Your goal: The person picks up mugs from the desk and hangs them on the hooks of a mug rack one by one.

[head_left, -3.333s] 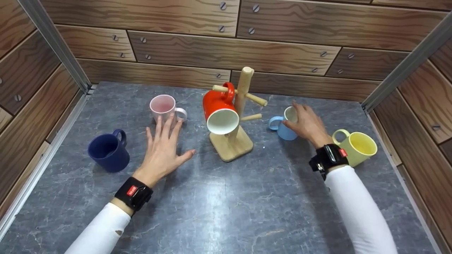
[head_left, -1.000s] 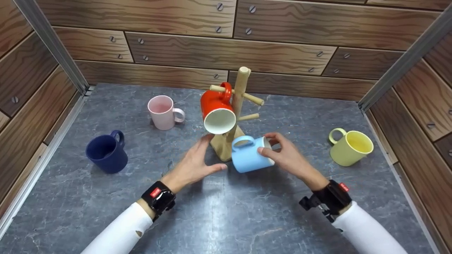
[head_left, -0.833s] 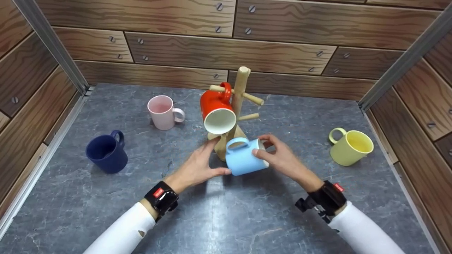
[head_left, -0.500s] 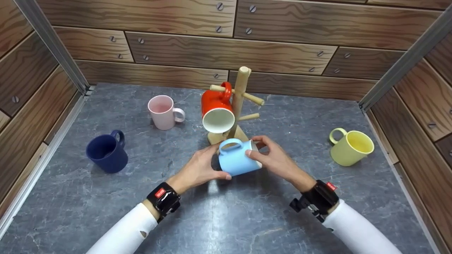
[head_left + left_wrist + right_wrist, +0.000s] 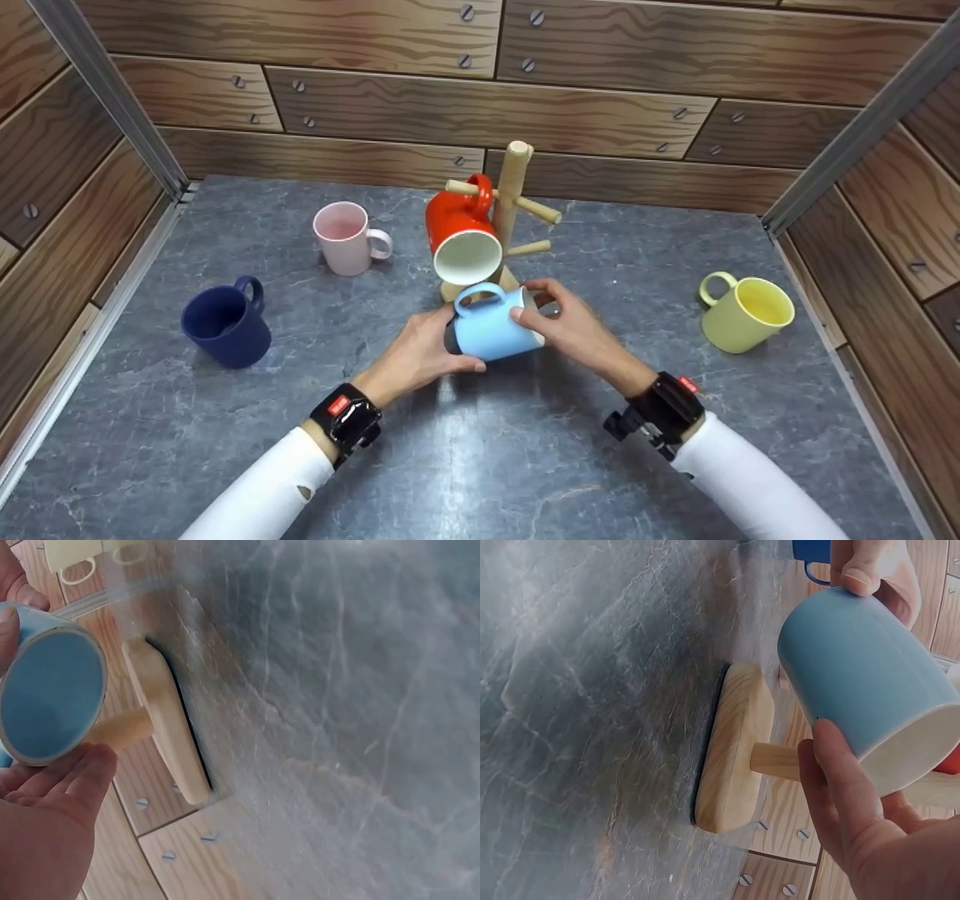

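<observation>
A light blue mug [image 5: 495,324] is held tilted on its side in front of the wooden mug stand [image 5: 510,202], its handle upward. My left hand [image 5: 420,351] grips its base end between thumb and fingers; the left wrist view shows the round base [image 5: 52,697] facing that palm. At the rim end my right hand [image 5: 581,334] pinches the wall, thumb outside. Some fingertips of the right hand are hidden by the mug. A red mug [image 5: 459,225] hangs by its handle from an upper left peg of the stand, its white inside facing me.
Left of the stand are a pink mug [image 5: 346,244] and a dark blue mug [image 5: 229,326], both upright. A yellow mug [image 5: 742,315] stands near the right wall. Wood-patterned panels [image 5: 390,97] enclose the grey marbled table [image 5: 465,472]. Two pegs [image 5: 536,210] on the stand's right side bear nothing.
The light blue mug left its place at right and came to the stand's front, now tilted in my right hand. My left hand moved from beside the pink mug and took its base end.
</observation>
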{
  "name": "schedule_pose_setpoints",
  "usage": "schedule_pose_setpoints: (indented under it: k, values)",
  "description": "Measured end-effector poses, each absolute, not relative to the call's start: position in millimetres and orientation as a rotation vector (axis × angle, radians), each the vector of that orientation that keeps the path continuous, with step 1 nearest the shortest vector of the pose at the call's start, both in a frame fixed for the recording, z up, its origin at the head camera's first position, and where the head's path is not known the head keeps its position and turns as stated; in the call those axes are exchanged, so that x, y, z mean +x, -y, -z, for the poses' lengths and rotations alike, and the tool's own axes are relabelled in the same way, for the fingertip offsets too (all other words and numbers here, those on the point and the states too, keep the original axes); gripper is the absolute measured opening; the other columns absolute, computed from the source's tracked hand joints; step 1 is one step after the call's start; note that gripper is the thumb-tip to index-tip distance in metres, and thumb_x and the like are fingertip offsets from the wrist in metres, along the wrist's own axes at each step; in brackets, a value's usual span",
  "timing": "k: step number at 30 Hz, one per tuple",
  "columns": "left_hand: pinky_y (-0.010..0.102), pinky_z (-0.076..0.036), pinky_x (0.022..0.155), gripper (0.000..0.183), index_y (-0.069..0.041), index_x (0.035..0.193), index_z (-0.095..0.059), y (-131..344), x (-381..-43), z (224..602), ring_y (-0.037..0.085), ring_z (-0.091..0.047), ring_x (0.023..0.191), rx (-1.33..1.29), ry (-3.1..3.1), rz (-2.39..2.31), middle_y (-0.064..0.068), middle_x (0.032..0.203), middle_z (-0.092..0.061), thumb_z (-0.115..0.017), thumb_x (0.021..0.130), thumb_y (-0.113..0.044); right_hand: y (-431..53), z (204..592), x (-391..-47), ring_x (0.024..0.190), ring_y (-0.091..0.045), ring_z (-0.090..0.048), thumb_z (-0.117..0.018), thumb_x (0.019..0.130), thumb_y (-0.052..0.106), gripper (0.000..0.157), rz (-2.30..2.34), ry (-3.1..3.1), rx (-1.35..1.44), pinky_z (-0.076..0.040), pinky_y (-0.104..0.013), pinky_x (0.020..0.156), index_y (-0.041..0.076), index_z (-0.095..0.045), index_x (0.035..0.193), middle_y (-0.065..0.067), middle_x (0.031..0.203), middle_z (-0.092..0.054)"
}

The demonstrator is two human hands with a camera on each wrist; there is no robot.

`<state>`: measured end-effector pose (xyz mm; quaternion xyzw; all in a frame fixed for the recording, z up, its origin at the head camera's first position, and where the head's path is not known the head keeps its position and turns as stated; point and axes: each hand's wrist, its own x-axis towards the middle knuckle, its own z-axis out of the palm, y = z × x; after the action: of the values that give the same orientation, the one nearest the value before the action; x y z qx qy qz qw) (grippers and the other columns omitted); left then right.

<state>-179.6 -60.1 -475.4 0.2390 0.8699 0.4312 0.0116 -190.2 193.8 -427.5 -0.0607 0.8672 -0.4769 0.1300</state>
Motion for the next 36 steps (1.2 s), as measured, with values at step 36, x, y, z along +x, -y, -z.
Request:
schedule_pose_setpoints:
  k: [36]
  values:
    - [0.043,-0.055,0.1,0.086,-0.002,0.156,-0.043,68.2,-195.1,479.8,0.033,-0.065,0.121,0.723,-2.877,-1.312,0.023,0.136,-0.064,-0.088,0.085,-0.019,-190.2,441.5,-201.6,0.111,-0.033,-0.064,-0.077,0.092,0.046,0.089,1.465,-2.348,-0.141,-0.06,-0.04,0.092,0.006,-0.032,0.157,-0.025,0.137,-0.049]
